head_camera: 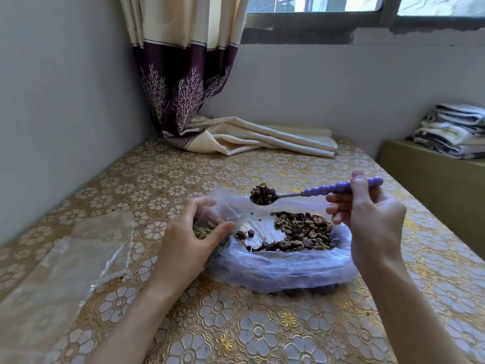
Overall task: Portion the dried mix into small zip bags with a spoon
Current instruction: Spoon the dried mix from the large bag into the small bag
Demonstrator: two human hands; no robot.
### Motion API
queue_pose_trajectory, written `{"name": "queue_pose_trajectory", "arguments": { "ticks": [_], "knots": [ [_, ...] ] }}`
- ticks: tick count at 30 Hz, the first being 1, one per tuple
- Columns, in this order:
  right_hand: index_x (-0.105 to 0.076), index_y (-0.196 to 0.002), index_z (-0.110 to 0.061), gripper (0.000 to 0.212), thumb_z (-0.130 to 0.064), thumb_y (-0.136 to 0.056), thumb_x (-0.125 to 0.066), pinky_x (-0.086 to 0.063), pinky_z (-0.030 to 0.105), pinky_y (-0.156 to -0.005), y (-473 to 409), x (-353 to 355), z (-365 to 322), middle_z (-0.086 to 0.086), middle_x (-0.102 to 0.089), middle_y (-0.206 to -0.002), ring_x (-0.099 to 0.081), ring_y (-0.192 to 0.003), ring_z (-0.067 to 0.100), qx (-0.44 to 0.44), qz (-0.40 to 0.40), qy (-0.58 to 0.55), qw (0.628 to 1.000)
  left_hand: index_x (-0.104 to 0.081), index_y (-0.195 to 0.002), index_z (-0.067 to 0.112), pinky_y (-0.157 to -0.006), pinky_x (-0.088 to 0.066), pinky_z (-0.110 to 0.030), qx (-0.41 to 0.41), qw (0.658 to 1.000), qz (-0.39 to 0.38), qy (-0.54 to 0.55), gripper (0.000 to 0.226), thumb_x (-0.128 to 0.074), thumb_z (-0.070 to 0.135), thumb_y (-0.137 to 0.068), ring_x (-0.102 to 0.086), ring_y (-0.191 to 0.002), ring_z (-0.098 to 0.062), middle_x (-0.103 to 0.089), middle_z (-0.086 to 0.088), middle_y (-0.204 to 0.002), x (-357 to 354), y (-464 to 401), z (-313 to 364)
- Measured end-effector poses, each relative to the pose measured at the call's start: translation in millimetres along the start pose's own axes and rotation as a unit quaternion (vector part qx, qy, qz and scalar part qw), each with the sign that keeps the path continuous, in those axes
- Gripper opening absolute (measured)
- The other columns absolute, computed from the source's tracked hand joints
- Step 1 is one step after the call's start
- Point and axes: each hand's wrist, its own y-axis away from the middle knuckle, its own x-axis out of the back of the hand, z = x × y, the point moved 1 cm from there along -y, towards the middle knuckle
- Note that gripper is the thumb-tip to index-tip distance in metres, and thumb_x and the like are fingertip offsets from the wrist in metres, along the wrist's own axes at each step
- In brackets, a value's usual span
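A big clear plastic bag (278, 269) lies open on the table with a heap of dried mix (304, 232) inside. My right hand (367, 216) grips the purple handle of a spoon (338, 189). Its metal bowl, heaped with mix (262, 195), hovers above the bag's far left side. My left hand (189, 235) holds a small clear zip bag (223, 206) upright at the big bag's left edge, its mouth open just below and left of the spoon. Some mix shows through the small bag behind my fingers.
Several flat clear zip bags (86, 248) lie on the floral gold tablecloth (236, 324) at the left. A folded curtain end (262, 139) rests at the table's back. Walls close off the left and back. A box with stacked towels (454, 132) stands at the right.
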Motion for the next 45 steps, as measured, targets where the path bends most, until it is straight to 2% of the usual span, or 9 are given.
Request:
{"name": "queue_pose_trajectory", "arguments": {
  "ticks": [5,13,19,23,28,34,38,42,45],
  "knots": [
    [-0.061,-0.078,-0.002,0.032,-0.027,-0.096,-0.051,-0.045,0.019,-0.039,11,-11,-4,0.005,-0.067,-0.057,-0.058,-0.044,0.012,0.011,-0.039,-0.031,0.999,-0.050,-0.107,0.031,-0.067,-0.038,0.002,-0.002,1.000,-0.008,-0.001,0.061,-0.059,0.064,-0.056,-0.052,-0.085,0.020,-0.061,0.015,-0.092,0,0,0],
    [-0.062,-0.075,-0.004,0.029,-0.026,-0.090,-0.051,-0.049,0.021,-0.043,38,-36,-6,0.006,-0.070,-0.062,-0.061,-0.046,0.016,0.038,-0.171,-0.048,0.983,-0.039,-0.115,0.042,-0.068,-0.037,0.005,-0.001,1.000,-0.012,-0.009,0.072,-0.062,0.069,-0.052,-0.049,-0.086,0.016,-0.050,0.029,-0.096,0,0,-1],
    [-0.059,-0.082,-0.001,0.026,-0.024,-0.084,-0.048,-0.052,0.023,-0.050,45,-42,-8,-0.001,-0.070,-0.064,-0.063,-0.052,0.017,0.085,-0.247,-0.046,0.964,-0.036,-0.118,0.043,-0.068,-0.034,0.007,-0.003,1.000,-0.004,0.017,0.080,-0.065,0.069,-0.049,-0.045,-0.087,0.030,-0.049,0.029,-0.097,1,0,-1],
    [-0.057,-0.093,0.000,0.024,-0.019,-0.085,-0.046,-0.053,0.027,-0.055,41,-37,-8,0.004,-0.069,-0.069,-0.063,-0.058,0.020,0.083,-0.264,-0.050,0.960,-0.035,-0.118,0.043,-0.071,-0.036,0.004,0.001,1.000,-0.007,0.017,0.078,-0.067,0.067,-0.051,-0.051,-0.091,0.020,-0.052,0.027,-0.101,0,-1,-4],
    [-0.058,-0.092,-0.003,0.022,-0.021,-0.086,-0.046,-0.053,0.027,-0.056,37,-31,-12,0.005,-0.069,-0.072,-0.062,-0.059,0.020,0.095,-0.240,-0.048,0.965,-0.037,-0.118,0.040,-0.068,-0.036,0.005,-0.005,1.000,0.008,0.021,0.075,-0.068,0.063,-0.054,-0.052,-0.088,0.021,-0.055,0.026,-0.093,0,0,-3],
    [-0.059,-0.082,-0.005,0.022,-0.015,-0.097,-0.046,-0.047,0.022,-0.047,21,-17,-9,0.002,-0.070,-0.065,-0.059,-0.050,0.015,0.098,-0.096,-0.062,0.989,-0.038,-0.115,0.038,-0.065,-0.040,0.002,-0.004,1.000,0.004,0.014,0.069,-0.065,0.063,-0.057,-0.052,-0.082,0.023,-0.052,0.027,-0.093,-1,0,-2],
    [-0.060,-0.076,-0.010,0.025,-0.016,-0.096,-0.047,-0.045,0.021,-0.045,7,-3,-5,0.003,-0.067,-0.060,-0.058,-0.048,0.014,0.084,-0.024,-0.049,0.995,-0.041,-0.113,0.038,-0.067,-0.041,0.000,0.001,1.000,0.010,-0.005,0.065,-0.061,0.067,-0.057,-0.054,-0.085,0.012,-0.054,0.025,-0.094,-1,-1,-3],
    [-0.061,-0.074,-0.010,0.028,-0.021,-0.096,-0.049,-0.046,0.020,-0.045,-7,10,6,0.001,-0.066,-0.056,-0.058,-0.047,0.012,0.030,-0.022,0.038,0.999,-0.046,-0.110,0.036,-0.064,-0.043,-0.003,0.000,1.000,0.027,-0.006,0.058,-0.061,0.064,-0.061,-0.059,-0.079,0.009,-0.060,0.018,-0.091,-1,0,-4],
    [-0.063,-0.074,-0.007,0.030,-0.026,-0.095,-0.051,-0.046,0.026,-0.049,-10,14,15,0.004,-0.067,-0.058,-0.060,-0.050,0.015,0.001,-0.038,0.109,0.993,-0.049,-0.109,0.031,-0.060,-0.043,-0.002,-0.005,0.999,0.048,0.006,0.056,-0.062,0.060,-0.064,-0.057,-0.078,0.014,-0.060,0.019,-0.088,-1,0,-2]
  ]
}}
